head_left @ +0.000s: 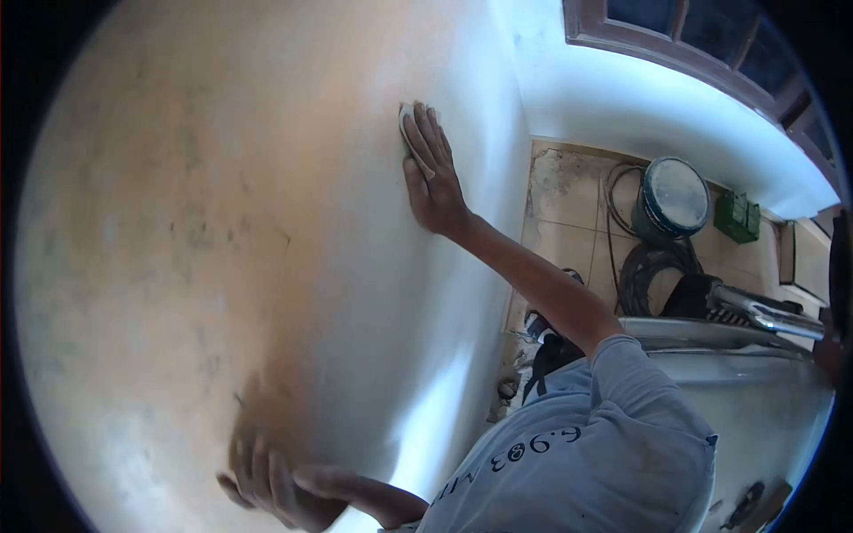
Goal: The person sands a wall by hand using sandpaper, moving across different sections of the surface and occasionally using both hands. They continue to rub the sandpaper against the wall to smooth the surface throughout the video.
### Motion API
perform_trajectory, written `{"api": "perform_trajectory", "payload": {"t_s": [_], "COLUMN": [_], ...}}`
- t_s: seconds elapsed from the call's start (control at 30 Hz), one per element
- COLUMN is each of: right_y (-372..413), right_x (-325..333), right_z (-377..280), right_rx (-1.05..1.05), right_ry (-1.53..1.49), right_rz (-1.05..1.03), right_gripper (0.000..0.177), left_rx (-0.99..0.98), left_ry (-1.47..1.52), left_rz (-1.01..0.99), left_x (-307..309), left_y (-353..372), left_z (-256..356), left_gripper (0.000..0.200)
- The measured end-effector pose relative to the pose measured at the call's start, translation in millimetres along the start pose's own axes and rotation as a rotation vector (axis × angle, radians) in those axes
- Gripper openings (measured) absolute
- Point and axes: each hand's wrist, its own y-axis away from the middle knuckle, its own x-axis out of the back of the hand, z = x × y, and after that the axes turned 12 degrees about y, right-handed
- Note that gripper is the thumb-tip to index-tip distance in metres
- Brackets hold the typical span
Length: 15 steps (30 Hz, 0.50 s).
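Closest, at five o'clock, was a pale shirt (569, 462) with dark letters on it. At seven o'clock was the left hand (286, 499). It was blurry. Its fingers were a bit apart and bent, and I saw nothing in them. It was by the wall (169, 302), with a dark shadow just past it at twelve o'clock. I can't tell if it touched the wall.

The right hand (437, 197) was at twelve o'clock, flat on the wall. Its fingers were almost side by side, pressing a thin, pale pad (406, 113) on the wall. An edge of the pad poked out at the hand's eleven o'clock side, and part of it showed by the thumb. I can't tell what the pad was made of.

To press well, I think the whole pad had to lie flat, with every finger pushing the same soft amount. One hard fingertip might leave a dent or a line. A firm thumb would likely stop the pad from slipping. The wall was tan and smudgy at nine o'clock and paler near the right hand, so a slow look for bumps there seemed smart.

Farther off, on the tiled floor (569, 213), a bucket (679, 197) stood between two and three o'clock. Just beside it, at three o'clock, was a green box (736, 218). Farthest was a window (693, 28), between one and two o'clock.
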Motion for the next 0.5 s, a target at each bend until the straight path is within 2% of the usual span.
{"api": "perform_trajectory", "payload": {"t_s": [0.13,0.3,0.5], "right_y": [-0.6,-1.0,0.6], "right_x": [-1.3,-1.5,9.2], "right_z": [1.2,2.8,-6.7], "right_rx": [0.027,0.051,0.037], "right_ry": [0.013,0.021,0.049], "right_rz": [0.026,0.039,0.018], "right_gripper": [0.047,0.048,0.048], "left_rx": [-0.056,-0.076,-0.427], "left_ry": [-0.102,-0.133,-0.271], "left_rz": [-0.042,-0.266,-0.649], "left_x": [-6.3,2.9,-29.6], "left_y": [-13.9,-37.1,-110.0], "left_z": [9.0,16.4,16.8], "left_gripper": [0.024,0.016,0.035]}}
